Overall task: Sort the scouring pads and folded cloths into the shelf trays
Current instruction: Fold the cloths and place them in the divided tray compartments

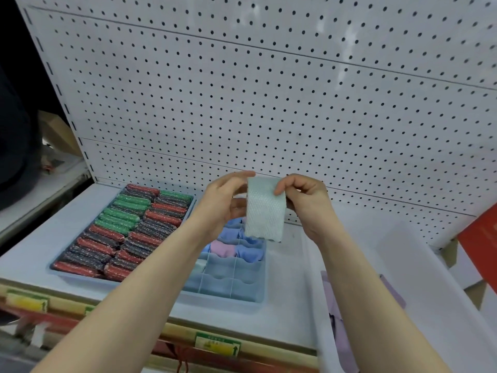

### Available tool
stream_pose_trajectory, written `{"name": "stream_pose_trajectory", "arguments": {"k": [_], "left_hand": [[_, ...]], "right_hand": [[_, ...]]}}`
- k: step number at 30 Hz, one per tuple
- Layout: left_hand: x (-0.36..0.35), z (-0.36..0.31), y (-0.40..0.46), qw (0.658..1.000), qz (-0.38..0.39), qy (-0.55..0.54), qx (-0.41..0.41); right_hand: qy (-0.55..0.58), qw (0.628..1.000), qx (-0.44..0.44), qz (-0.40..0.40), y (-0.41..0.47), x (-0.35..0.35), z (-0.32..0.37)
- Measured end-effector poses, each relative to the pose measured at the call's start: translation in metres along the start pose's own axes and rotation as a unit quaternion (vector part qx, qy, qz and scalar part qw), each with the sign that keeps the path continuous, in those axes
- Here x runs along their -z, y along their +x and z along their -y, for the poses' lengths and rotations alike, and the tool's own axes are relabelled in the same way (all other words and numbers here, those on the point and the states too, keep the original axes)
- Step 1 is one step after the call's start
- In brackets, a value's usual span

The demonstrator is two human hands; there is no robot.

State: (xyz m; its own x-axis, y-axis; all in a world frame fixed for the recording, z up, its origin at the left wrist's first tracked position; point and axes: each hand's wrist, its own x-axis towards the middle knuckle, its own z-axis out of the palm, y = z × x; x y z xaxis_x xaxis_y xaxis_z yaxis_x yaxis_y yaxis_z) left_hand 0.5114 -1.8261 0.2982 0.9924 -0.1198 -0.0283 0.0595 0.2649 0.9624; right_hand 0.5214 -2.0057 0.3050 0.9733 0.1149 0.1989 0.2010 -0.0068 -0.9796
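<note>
Both hands are raised above the shelf, the left hand (226, 200) and right hand (304, 200) each pinching a top corner of a pale green waffle-textured cloth (265, 211) so it hangs down. This looks like the folding step. Next it likely needs tucking into a free cell of the blue divided tray (231, 281) just below — beside the tray of scouring pads (121, 232).

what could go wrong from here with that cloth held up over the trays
1. Both hands, left and right, pinch only the top of the pale cloth; its lower part hangs loose, so the fold could open.
2. The back cells of the divided tray already hold blue and pink cloths; pushing it in there might disturb them.
3. It might snag a divider edge.
</note>
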Motion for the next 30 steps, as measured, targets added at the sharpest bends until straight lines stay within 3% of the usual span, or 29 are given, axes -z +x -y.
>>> {"name": "stream_pose_trajectory", "arguments": {"k": [2, 5, 13, 16, 18, 21, 24, 30], "left_hand": [[0.002, 0.004, -0.003, 0.998, 0.036, 0.030, 0.029], [0.003, 0.010, -0.005, 0.999, 0.001, 0.050, 0.017], [0.016, 0.009, 0.001, 0.990, -0.106, -0.068, 0.069], [0.018, 0.010, 0.001, 0.986, -0.122, -0.092, 0.071], [0.019, 0.012, -0.001, 0.991, -0.102, -0.058, 0.069], [0.020, 0.014, -0.006, 0.993, -0.077, 0.059, 0.063], [0.021, 0.018, -0.011, 0.986, -0.058, 0.151, 0.034], [0.028, 0.031, -0.017, 0.991, -0.032, 0.118, -0.050]], "right_hand": [[0.004, 0.999, -0.013, -0.030, 0.000, -0.001, -0.002], [0.018, 0.999, -0.041, -0.030, -0.003, -0.004, -0.001], [-0.110, 0.981, 0.081, 0.141, -0.026, -0.014, -0.013], [-0.157, 0.976, 0.117, 0.095, -0.024, -0.024, -0.015], [-0.173, 0.977, 0.122, 0.023, -0.021, -0.028, -0.014], [-0.161, 0.983, 0.070, -0.050, -0.014, -0.026, -0.015], [-0.093, 0.995, 0.013, -0.035, -0.014, -0.022, -0.017], [-0.051, 0.996, -0.036, 0.057, -0.022, -0.025, -0.021]]}}
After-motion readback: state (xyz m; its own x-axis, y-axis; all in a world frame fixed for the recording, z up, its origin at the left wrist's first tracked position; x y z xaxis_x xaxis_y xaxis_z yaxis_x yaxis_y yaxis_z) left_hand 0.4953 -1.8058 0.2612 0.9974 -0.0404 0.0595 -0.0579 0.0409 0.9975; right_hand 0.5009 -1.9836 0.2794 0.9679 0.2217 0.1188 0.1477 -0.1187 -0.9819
